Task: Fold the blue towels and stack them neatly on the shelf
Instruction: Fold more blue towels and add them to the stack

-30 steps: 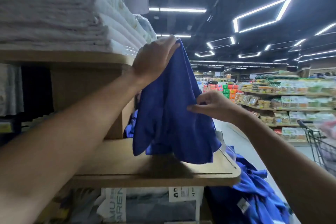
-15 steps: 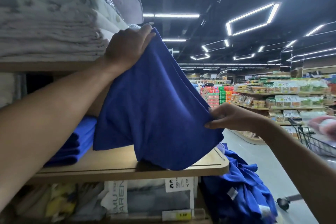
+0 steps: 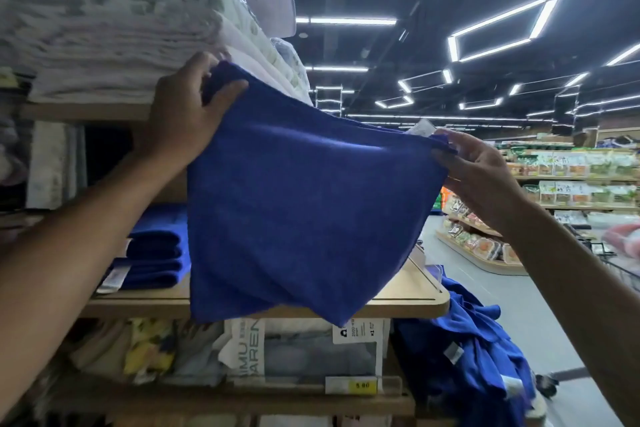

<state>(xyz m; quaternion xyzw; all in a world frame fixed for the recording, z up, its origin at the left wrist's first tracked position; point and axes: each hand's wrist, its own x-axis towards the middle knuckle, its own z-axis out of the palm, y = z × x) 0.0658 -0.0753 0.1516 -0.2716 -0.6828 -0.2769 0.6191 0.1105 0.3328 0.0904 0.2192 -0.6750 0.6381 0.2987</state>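
A blue towel [image 3: 304, 204] hangs spread before the wooden shelf [image 3: 408, 298]; folded blue towels [image 3: 156, 253] sit stacked there; a loose blue heap [image 3: 478, 350] lies lower right.

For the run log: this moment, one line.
folding | left hand grips blue towel corner | right hand pinches other corner | folded stack on shelf

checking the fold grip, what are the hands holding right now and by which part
Both hold one blue towel by its top corners: the left hand grips the upper left corner, the right hand pinches the upper right corner by the tag.
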